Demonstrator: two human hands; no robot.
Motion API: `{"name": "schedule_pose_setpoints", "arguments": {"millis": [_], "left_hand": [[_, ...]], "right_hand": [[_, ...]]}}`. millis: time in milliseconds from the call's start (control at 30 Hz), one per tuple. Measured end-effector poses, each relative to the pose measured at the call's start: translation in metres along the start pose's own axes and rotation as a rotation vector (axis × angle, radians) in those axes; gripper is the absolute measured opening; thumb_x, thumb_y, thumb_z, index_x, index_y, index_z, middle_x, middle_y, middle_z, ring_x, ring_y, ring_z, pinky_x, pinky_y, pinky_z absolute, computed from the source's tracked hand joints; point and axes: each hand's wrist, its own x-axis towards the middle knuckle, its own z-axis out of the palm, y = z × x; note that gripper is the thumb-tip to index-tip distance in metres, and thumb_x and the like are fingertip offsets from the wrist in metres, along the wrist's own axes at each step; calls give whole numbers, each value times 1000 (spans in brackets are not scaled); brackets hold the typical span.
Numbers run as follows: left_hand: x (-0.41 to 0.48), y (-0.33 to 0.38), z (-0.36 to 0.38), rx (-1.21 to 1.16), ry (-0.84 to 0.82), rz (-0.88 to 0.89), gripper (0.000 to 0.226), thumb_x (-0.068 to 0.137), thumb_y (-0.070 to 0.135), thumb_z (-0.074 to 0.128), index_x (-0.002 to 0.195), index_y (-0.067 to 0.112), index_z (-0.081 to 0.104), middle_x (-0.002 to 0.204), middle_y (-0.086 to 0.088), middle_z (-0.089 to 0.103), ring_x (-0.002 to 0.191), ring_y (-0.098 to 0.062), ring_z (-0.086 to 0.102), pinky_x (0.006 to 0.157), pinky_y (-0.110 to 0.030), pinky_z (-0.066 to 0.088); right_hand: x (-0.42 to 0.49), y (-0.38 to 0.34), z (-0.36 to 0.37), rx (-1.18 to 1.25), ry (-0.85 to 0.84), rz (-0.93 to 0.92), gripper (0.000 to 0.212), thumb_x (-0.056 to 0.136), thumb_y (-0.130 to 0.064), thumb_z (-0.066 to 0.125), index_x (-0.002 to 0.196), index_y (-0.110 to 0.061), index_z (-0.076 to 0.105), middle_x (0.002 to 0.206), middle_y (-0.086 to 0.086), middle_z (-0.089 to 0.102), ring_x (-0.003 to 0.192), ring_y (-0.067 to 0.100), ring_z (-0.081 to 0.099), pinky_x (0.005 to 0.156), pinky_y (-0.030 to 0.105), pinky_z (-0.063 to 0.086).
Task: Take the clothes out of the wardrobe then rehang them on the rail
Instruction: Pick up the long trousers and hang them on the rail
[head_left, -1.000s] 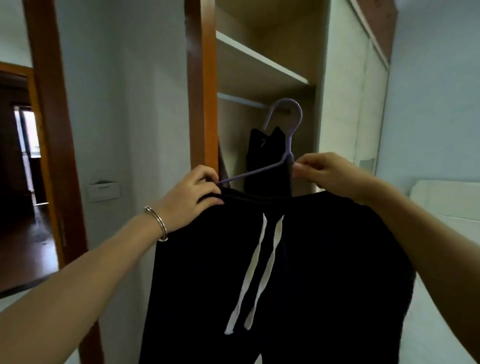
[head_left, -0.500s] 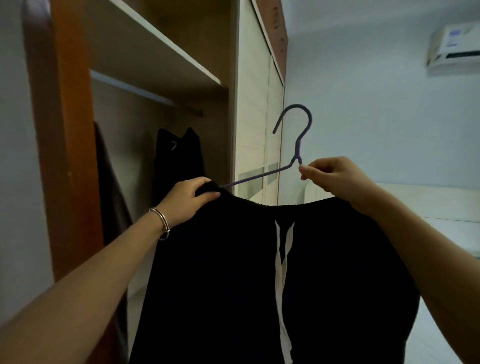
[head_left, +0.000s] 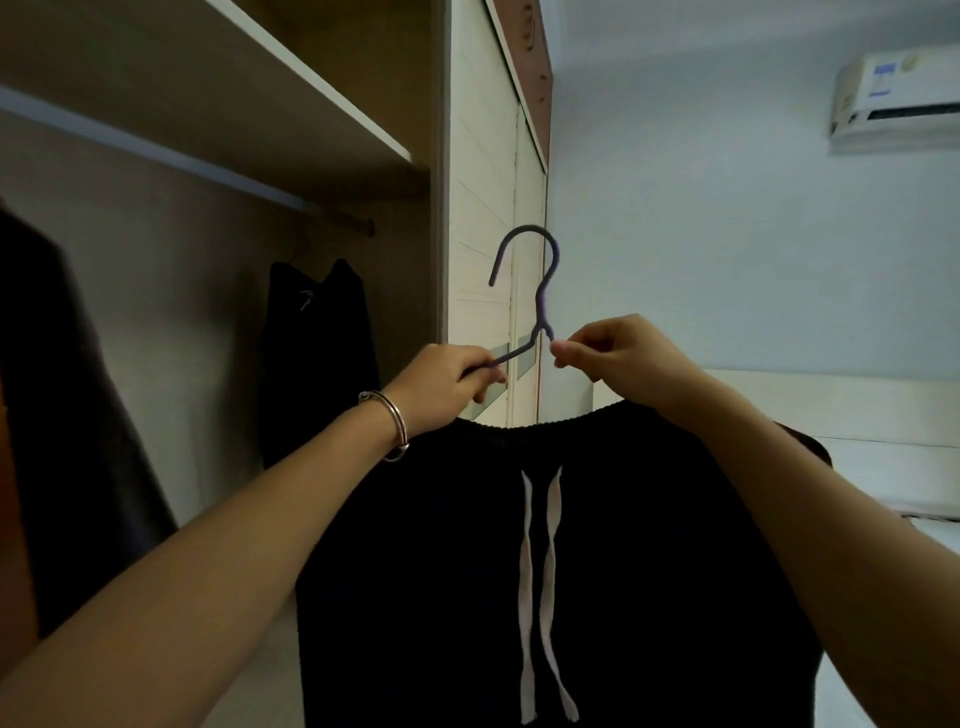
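Observation:
A black garment (head_left: 597, 571) with two white drawstrings hangs from a purple hanger (head_left: 540, 291) held up in front of me, outside the wardrobe. My left hand (head_left: 441, 389), a metal bangle on its wrist, grips the hanger's left arm. My right hand (head_left: 618, 358) pinches the hanger just right of its neck. The hook points left and touches nothing. The wardrobe rail (head_left: 332, 215) runs under a shelf at upper left, with one black garment (head_left: 317, 358) hanging from it.
A dark garment (head_left: 67, 415) hangs at the far left inside the wardrobe. The white sliding door (head_left: 483, 260) stands right behind the hanger. An air conditioner (head_left: 898, 104) sits high on the right wall. A white bed (head_left: 883, 447) lies at the right.
My view has swung right and upward, away from the doorway. The hanger with the black garment has come out of the wardrobe, and both hands have slid closer to the hanger's neck.

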Motion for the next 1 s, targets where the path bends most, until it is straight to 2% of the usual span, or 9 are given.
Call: {"name": "schedule_pose_setpoints", "arguments": {"millis": [133, 233, 300, 467, 567, 633, 767, 900, 1000], "left_hand": [[13, -27, -12, -39, 52, 15, 25, 93, 24, 50, 105, 11, 67, 68, 6, 56, 74, -19, 50, 65, -22, 39], [23, -47, -21, -50, 91, 50, 20, 92, 24, 51, 99, 15, 68, 67, 7, 57, 75, -15, 52, 68, -22, 39], [31, -58, -26, -72, 137, 72, 18, 92, 22, 52, 97, 15, 67, 67, 7, 57, 77, -14, 53, 72, -22, 40], [47, -70, -31, -97, 173, 74, 26, 92, 19, 52, 109, 6, 66, 69, 8, 56, 82, -15, 54, 67, -10, 38], [57, -84, -30, -120, 212, 60, 27, 91, 20, 52, 110, 6, 65, 70, 9, 56, 69, -7, 52, 64, -8, 38], [64, -93, -32, -136, 261, 52, 28, 91, 21, 52, 112, 7, 65, 70, 9, 57, 63, -3, 48, 60, -9, 41], [77, -113, -43, -60, 335, 91, 27, 92, 20, 51, 110, 5, 65, 80, -1, 62, 64, -4, 51, 58, 0, 39], [96, -130, -53, 22, 415, 179, 31, 90, 16, 54, 117, 2, 61, 97, -4, 61, 91, -11, 55, 72, -7, 40], [121, -146, -66, 87, 490, 153, 30, 90, 20, 54, 114, 4, 64, 89, -1, 60, 78, -7, 53, 64, 1, 37]], "right_hand": [[16, -9, 3, -162, -70, 30, 33, 91, -40, 51, 103, -14, 68, 78, -4, 62, 65, 9, 54, 62, 18, 43], [20, 1, -9, -320, -54, 108, 43, 82, -54, 54, 110, -23, 64, 100, -1, 63, 93, 17, 58, 83, 28, 43], [14, 17, -12, -267, -130, 196, 52, 77, -61, 54, 114, -24, 63, 109, 1, 64, 103, 19, 59, 92, 31, 42], [7, 38, -3, -40, -249, 256, 82, 48, -77, 58, 102, -16, 70, 111, 22, 65, 87, 24, 62, 79, 34, 44], [21, 38, 8, -11, -205, 223, 56, 71, -60, 60, 100, -12, 71, 109, 27, 65, 80, 23, 58, 74, 33, 40], [35, 38, 18, -59, -109, 174, 42, 81, -49, 59, 97, -12, 71, 93, 22, 68, 75, 20, 57, 70, 29, 39], [65, 31, 35, -69, 29, 76, 33, 86, -40, 58, 99, -12, 70, 77, 7, 65, 66, 15, 54, 58, 24, 39], [107, 36, 48, -57, 69, -23, 34, 86, -39, 59, 98, -9, 70, 70, 5, 61, 61, 14, 50, 55, 23, 36], [150, 41, 56, -46, 39, -82, 36, 84, -42, 59, 96, -10, 71, 69, 6, 58, 58, 13, 48, 53, 24, 34]]}}
